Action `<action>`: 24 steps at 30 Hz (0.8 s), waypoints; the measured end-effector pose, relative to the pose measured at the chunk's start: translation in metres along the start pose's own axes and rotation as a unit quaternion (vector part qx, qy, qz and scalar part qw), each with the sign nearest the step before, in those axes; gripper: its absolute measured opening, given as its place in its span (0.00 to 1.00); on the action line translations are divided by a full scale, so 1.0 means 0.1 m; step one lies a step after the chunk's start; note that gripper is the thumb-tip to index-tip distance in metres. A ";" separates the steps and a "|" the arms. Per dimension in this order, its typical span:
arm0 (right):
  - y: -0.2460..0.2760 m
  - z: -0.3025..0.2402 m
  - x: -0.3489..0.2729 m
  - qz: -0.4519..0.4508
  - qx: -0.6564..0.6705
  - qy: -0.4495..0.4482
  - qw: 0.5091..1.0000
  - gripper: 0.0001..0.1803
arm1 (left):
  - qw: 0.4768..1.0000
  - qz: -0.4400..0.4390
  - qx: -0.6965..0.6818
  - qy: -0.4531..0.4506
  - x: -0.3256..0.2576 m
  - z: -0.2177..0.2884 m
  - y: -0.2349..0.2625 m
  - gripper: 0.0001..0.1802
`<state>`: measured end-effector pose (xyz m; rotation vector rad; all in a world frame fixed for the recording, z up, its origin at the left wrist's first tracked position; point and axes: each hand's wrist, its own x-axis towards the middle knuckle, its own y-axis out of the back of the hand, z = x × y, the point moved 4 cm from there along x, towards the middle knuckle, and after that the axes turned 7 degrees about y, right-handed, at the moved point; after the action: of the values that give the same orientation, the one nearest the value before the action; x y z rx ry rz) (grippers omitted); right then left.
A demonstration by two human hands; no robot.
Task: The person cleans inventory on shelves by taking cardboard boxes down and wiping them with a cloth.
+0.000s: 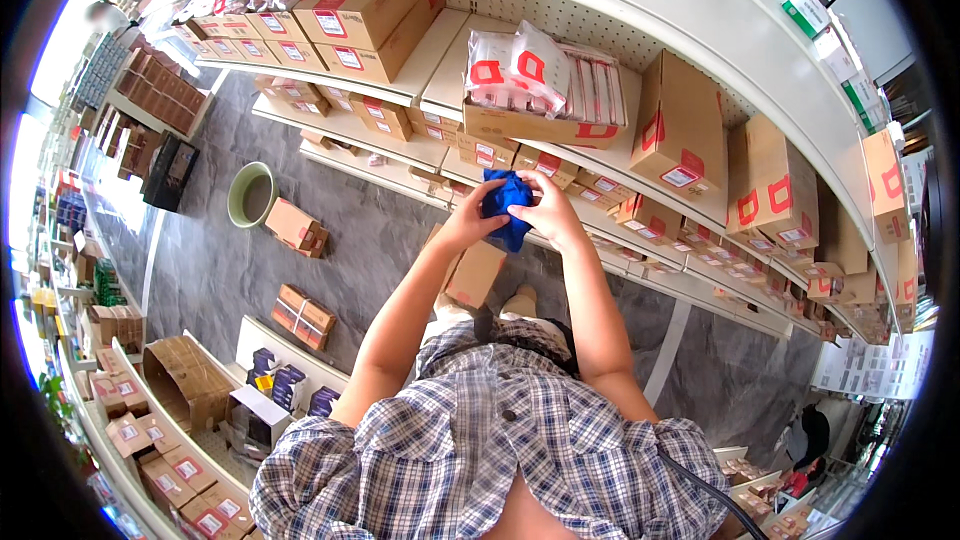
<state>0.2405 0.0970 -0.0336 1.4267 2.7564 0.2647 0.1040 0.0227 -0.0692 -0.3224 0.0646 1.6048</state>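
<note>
My left hand (pixel 470 222) and my right hand (pixel 551 212) meet in front of me and both grip a crumpled blue cloth or pouch (pixel 506 206), which bunches up between the fingers. Both forearms reach up from my plaid shirt. The hands are held close to a white shelf edge (pixel 600 162), just below an open cardboard box (pixel 540 125) filled with white and red packets (pixel 520 70).
White shelving with many brown cartons (pixel 365 10) curves across the top and right. On the grey floor lie loose cartons (pixel 292 225), a green bucket (pixel 250 194) and an open box (pixel 185 380). More shelves of boxes stand at the left.
</note>
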 end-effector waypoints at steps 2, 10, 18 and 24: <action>0.14 0.05 -0.07 0.048 -0.031 -0.076 0.996 0.26 | 0.999 0.004 0.031 0.015 -0.06 0.00 0.01 0.28; 0.13 -0.08 -0.25 0.169 -0.306 0.227 0.909 0.24 | 0.997 0.059 -0.021 0.053 -0.11 0.06 0.02 0.27; -0.12 0.10 -0.26 -0.011 -0.049 0.073 0.996 0.35 | 0.965 -0.032 -0.260 0.017 -0.13 0.24 -0.01 0.32; 0.03 0.12 -0.29 0.007 -0.099 -0.044 0.994 0.30 | 0.936 0.112 0.323 -0.086 -0.18 0.33 0.08 0.34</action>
<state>0.2609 0.0765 -0.0465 1.3729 2.5695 0.4505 0.0910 0.0124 -0.0347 0.3489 0.4989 1.7308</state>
